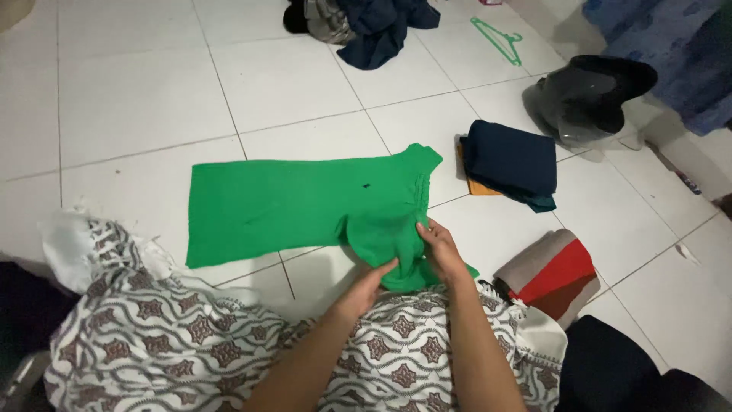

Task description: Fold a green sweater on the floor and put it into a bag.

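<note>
Left hand point(375, 276) and right hand point(438, 248) pinching green shirt point(305, 206), fingertips hidden in folds.

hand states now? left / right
Left hand: closed, gripping the green shirt at its near edge.
Right hand: closed, fingers pinching the same shirt's fold.

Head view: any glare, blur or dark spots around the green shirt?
Head view: green shirt evenly lit and sharp; both hands slightly soft; faint sheen on the white tiles; bottom corners dark; grout lines bow a little, wide-angle distortion.
</note>
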